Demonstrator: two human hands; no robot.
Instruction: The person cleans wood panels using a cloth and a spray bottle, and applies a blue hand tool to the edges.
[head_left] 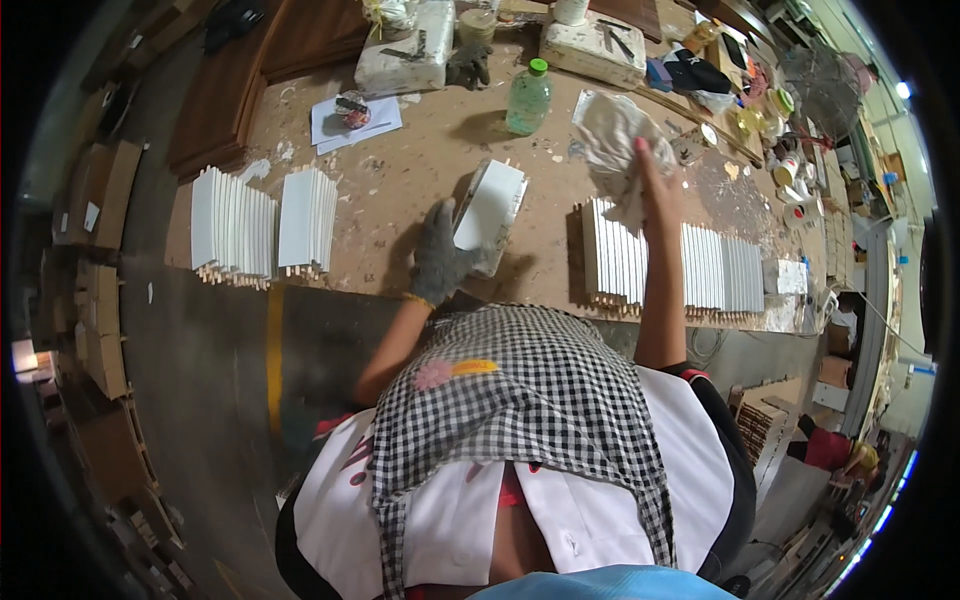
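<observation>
Bench (400,190): paint-spattered board top, rows of white slats along its near edge.
Left hand (440,262): grey-gloved, clasped on a white slat bundle (490,205) mid-bench.
Right hand (650,180): bare, gripping a white rag (612,135) over the right slat row (615,260).

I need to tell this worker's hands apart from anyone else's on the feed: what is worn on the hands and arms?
The left hand wears a grey knitted work glove with a thin yellow cuff edge at the wrist. The right hand is bare, with pink-painted nails. Both forearms are uncovered; the white short sleeves with dark and red trim end near the shoulders. A black-and-white checked apron hangs in front.
</observation>
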